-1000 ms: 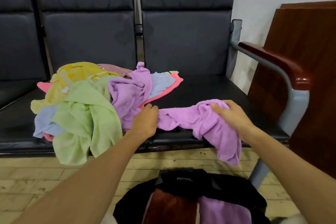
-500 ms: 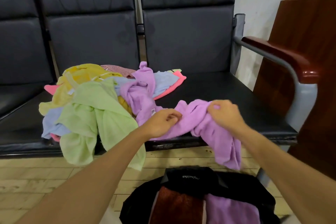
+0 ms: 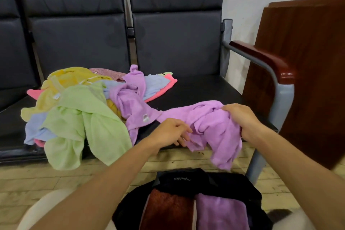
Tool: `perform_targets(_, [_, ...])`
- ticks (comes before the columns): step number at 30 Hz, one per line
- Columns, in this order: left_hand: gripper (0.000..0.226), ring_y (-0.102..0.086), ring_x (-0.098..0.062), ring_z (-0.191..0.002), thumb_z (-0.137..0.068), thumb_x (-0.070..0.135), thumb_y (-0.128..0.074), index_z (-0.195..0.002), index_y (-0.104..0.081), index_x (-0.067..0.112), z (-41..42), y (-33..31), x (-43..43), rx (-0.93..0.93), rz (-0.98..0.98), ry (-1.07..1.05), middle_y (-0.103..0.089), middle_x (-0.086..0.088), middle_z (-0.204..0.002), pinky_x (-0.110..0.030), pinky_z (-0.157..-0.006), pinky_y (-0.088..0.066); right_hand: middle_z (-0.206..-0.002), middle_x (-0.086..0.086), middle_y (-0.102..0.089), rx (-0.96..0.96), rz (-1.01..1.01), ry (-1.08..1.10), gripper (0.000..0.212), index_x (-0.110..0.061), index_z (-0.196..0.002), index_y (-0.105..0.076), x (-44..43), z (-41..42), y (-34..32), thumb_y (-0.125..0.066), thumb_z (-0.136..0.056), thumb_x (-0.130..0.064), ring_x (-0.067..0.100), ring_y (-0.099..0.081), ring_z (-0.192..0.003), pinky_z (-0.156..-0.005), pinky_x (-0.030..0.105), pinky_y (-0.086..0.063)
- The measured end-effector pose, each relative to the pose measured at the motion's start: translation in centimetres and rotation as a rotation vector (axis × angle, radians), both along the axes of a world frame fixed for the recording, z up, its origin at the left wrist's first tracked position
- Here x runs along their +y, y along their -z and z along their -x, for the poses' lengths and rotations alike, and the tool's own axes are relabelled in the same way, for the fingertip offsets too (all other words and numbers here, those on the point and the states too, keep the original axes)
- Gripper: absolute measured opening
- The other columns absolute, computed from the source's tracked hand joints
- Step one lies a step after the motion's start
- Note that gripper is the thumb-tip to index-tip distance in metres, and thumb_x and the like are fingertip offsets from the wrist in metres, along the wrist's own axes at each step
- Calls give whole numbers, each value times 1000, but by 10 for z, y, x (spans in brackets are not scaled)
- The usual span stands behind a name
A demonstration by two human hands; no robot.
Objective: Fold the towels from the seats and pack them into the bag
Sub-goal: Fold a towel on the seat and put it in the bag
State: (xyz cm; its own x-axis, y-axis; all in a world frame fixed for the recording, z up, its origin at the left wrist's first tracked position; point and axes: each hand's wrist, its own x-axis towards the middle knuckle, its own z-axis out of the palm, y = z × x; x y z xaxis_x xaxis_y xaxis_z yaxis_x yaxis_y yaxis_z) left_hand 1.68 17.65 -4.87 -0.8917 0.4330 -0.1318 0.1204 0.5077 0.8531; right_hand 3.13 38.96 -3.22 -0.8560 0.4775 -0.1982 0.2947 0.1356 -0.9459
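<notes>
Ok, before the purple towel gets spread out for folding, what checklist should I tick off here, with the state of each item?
1. Right hand grips the purple towel: ok.
2. Left hand has a hold on the towel: cannot tell; its fingers curl at the towel's edge.
3. Towel free of the pile: not ok; its far end runs up against another purple towel.
4. Towel off the floor: ok; its lower end hangs over the seat edge, above the bag.
5. Bare seat for spreading out: ok.
6. Bag open: ok; folded towels show inside.
</notes>
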Motion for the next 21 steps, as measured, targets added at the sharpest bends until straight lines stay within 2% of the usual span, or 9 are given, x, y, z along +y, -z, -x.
perform_targets(2, [28, -65, -13, -63, -98, 12, -39, -94, -67, 10, -11, 5, 13, -127, -64, -10, -70, -5, -81, -18, -60, -50, -96, 17, -64, -25, -100, -50, 14, -7, -93, -63, 9, -3, 5, -63, -87, -20, 28, -62, -90, -77, 39, -50])
perform_targets(5, [29, -68, -21, -78, -98, 19, -44, -100, -67, 1, -20, 18, 26, -318, -153, -59, -72, -13, -94, -25, -73, -56, -104, 18, -60, -153, -135, -108, 49, -4, -115, -48, 20, -9, 16, -71, -75, -17, 30, -63, -92, -74, 39, -54])
perform_targets(7, [37, -69, -26, -87, -99, 31, -46, -104, -66, 0, -23, 25, 33, -424, -186, -107, -71, -18, -100, -32, -84, -56, -100, 17, -63, -226, -166, -152, 45, 1, -112, -55, 21, -11, 20, -71, -72, -10, 26, -63, -86, -68, 33, -54])
perform_targets(9, [41, -68, -26, -87, -100, 36, -44, -108, -62, 0, -24, 28, 38, -465, -227, -155, -69, -20, -101, -30, -78, -58, -97, 16, -65, -269, -169, -197, 32, 1, -99, -64, 21, -13, 21, -70, -69, -7, 24, -62, -83, -66, 30, -52])
perform_targets(11, [35, -67, -23, -83, -101, 37, -43, -107, -59, 6, -25, 28, 41, -462, -266, -194, -67, -16, -99, -23, -61, -56, -103, 14, -65, -315, -136, -248, 41, -2, -98, -65, 22, -15, 20, -72, -59, -11, 27, -63, -94, -81, 37, -56])
perform_targets(14, [26, -67, -17, -69, -99, 35, -49, -99, -61, 12, -29, 28, 44, -488, -340, -254, -66, -11, -90, -22, -46, -51, -110, 18, -64, -315, -22, -338, 25, -3, -91, -66, 24, -21, 19, -68, -66, -5, 30, -61, -100, -83, 36, -52])
perform_targets(16, [25, -67, -16, -67, -98, 30, -52, -104, -63, 8, -29, 29, 44, -500, -398, -289, -68, -12, -91, -22, -46, -51, -116, 23, -66, -260, 128, -382, 25, 1, -99, -69, 22, -28, 20, -66, -75, -3, 33, -64, -104, -85, 38, -51])
perform_targets(18, [28, -67, -20, -84, -97, 27, -51, -113, -61, 6, -27, 31, 45, -517, -462, -302, -67, -15, -106, -25, -52, -53, -119, 18, -67, -171, 306, -419, 37, -2, -115, -67, 20, -36, 23, -71, -81, -15, 31, -63, -112, -93, 40, -52])
perform_targets(21, [33, -62, -26, -103, -96, 26, -50, -118, -61, 3, -26, 29, 42, -557, -530, -260, -64, -17, -120, -33, -78, -55, -116, 12, -70, -108, 456, -412, 44, -9, -120, -66, 18, -42, 26, -72, -82, -30, 28, -65, -111, -97, 42, -50])
